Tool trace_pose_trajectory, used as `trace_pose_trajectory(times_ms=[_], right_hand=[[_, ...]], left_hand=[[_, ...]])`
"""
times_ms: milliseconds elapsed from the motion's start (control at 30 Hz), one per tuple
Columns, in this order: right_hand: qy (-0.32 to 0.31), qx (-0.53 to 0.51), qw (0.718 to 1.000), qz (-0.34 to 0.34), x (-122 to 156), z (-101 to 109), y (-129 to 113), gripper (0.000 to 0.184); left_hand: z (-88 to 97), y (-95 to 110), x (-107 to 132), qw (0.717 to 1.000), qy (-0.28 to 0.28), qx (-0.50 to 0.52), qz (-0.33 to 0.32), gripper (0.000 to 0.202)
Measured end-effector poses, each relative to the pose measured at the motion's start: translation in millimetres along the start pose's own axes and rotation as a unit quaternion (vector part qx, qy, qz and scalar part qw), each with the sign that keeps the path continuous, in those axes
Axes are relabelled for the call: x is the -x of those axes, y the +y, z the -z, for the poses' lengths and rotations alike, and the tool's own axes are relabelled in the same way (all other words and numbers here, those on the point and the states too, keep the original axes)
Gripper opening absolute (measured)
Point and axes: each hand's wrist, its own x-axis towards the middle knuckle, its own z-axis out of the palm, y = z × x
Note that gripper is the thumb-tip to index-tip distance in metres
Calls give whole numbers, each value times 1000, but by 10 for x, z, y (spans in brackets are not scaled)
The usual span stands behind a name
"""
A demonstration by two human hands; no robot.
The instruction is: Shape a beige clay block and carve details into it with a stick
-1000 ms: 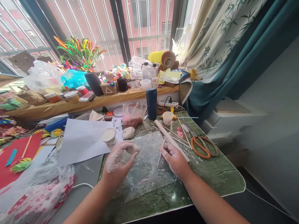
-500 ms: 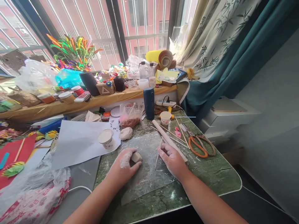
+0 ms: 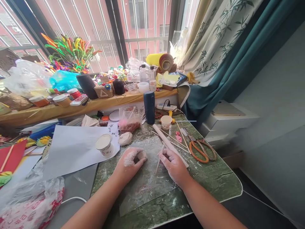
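Left hand point(image 3: 130, 160) half curled, thumb and fingers around a pale clay-like piece point(image 3: 142, 155), partly hidden by the fingers, over the clear sheet point(image 3: 140, 186). Right hand point(image 3: 175, 164) in a pinch grip on a thin pointed stick point(image 3: 158, 166), slanted, lower tip toward the sheet; can't tell if tip touches. Piece is left of stick, apart from it. Pale rod point(image 3: 164, 135) just beyond right hand. Whitish lump point(image 3: 125, 138) on green tabletop point(image 3: 214, 183), beyond left hand. White residue on left hand.
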Motion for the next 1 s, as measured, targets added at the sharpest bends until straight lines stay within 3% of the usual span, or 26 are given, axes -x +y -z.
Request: trace_pose_trajectory(times_ms=[100,267,567,800,900,1000], right_hand=[[5,13,1000,4,-10,-2,3,39],[25,-15,1000,-1,-19,-13,37,46],[63,-73,995,-4,-7,-27,-13,40],[76,-63,995,-6,-30,-21,12,44],[97,-70,993,-12,-16,-14,10,46],[89,-130,987,-20,4,16,-17,36]], left_hand=[[-3,-12,-33,1000,14,8,10,19],[-26,-59,-40,999,-26,-21,-20,47],[-84,57,-188,996,-79,18,-23,37],[-171,-58,-209,995,-79,42,-41,53],[-154,-67,-196,995,-88,43,-35,44],[-143,-68,-195,993,-102,44,-43,40]])
